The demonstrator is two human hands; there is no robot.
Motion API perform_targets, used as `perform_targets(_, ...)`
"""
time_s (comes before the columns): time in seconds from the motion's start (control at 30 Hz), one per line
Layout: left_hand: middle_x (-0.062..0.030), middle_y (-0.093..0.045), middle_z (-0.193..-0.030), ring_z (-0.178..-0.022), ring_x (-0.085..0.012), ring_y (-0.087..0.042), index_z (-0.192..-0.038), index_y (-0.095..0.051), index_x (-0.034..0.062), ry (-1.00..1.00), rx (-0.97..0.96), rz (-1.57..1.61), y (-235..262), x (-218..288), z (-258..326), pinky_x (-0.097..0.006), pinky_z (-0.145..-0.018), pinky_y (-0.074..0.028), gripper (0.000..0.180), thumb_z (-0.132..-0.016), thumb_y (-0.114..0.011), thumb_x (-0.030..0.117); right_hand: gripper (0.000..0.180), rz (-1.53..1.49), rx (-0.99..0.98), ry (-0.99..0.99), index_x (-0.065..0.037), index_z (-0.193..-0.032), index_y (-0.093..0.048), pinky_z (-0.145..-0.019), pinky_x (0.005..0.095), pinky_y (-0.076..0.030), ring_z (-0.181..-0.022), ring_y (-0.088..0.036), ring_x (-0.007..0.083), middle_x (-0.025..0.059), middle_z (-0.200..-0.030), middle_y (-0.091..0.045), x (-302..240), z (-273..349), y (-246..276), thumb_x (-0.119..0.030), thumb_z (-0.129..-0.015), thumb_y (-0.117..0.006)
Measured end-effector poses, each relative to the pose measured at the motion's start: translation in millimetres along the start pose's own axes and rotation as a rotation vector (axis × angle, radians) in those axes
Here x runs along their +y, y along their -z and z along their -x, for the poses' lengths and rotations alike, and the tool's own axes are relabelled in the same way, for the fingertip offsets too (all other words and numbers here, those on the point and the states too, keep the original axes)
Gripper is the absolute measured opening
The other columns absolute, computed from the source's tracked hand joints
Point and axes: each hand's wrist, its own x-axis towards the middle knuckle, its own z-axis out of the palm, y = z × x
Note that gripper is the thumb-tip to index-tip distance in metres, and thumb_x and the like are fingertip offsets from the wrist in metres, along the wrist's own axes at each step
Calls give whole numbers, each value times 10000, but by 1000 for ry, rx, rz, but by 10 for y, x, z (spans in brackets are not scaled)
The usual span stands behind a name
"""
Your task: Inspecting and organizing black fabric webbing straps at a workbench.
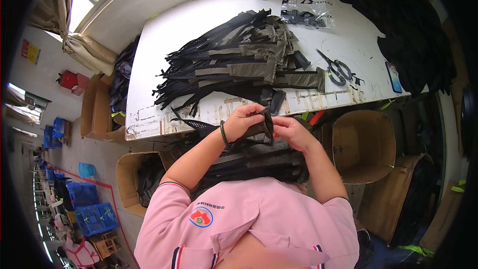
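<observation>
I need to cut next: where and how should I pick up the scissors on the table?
Grip the scissors by the looped handles, which lie toward the table's near edge, with the blades pointing away up-left. Come from the right-hand side; that side looks bare, while the strap pile crowds the left.

Single view, head-worn fisheye, looking steeply down and forward over the wearer's pink shirt [249,224] at the lower edge. Hands meet close below the lens at frame centre. The white worktable [164,45] fills the upper middle, its straight edges bowing toward the rim. Floor, blue crates [94,216] and cardboard boxes [361,144] curve away at lower left and right. Dark vignette rings the corners. No second view shares the scene.
</observation>
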Motion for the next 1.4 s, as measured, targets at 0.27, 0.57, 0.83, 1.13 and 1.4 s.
perform_targets(0.27,-19,-631,-956,-909,-92,-585,-1058,-627,21,-86,45,-111,49,36,12,-243,-842,-478,147,-931,-554,23,132,-407,1,21,-18,-1032,-592,-701,281,-505,-740,-605,131,33,-924,-636,59,0,-186,-90,-922,-609)
perform_targets(0.57,-46,-656,-778,-734,-91,-549,-980,-680,-26,119,102,-525,-75,78,-38,-286,-668,-467,287,-906,-638,248,114,264,490,379,-52,-1084,-490,-529,209,-412,-590,-465,42,-24,-716,-490,-83,-30,-163,-59,-970,-503)
perform_targets(0.83,4,-650,-814,-720,-79,-548,-958,-686,-24,295,165,-140,-78,25,-66,-271,-640,-469,378,-909,-658,350,231,422,297,276,-67,-1093,-493,-549,205,-416,-655,-461,26,-48,-728,-477,-166,9,-257,-68,-905,-627)
perform_targets(1.13,-180,-650,-861,-844,-409,-620,-1127,-581,-11,-16,-273,-1274,498,-290,502,-426,-776,-495,456,-846,-697,328,168,1497,400,110,-70,-981,-553,-585,358,-484,-576,-592,247,62,-614,-560,127,392,110,-119,-843,-635)
perform_targets(1.4,-255,-645,-998,-956,-434,-604,-1137,-547,27,326,-39,-1150,420,-572,614,-471,-827,-483,424,-856,-671,318,134,1251,64,491,-70,-1003,-614,-737,389,-497,-862,-620,329,130,-930,-636,18,-274,-562,-139,-889,-605)
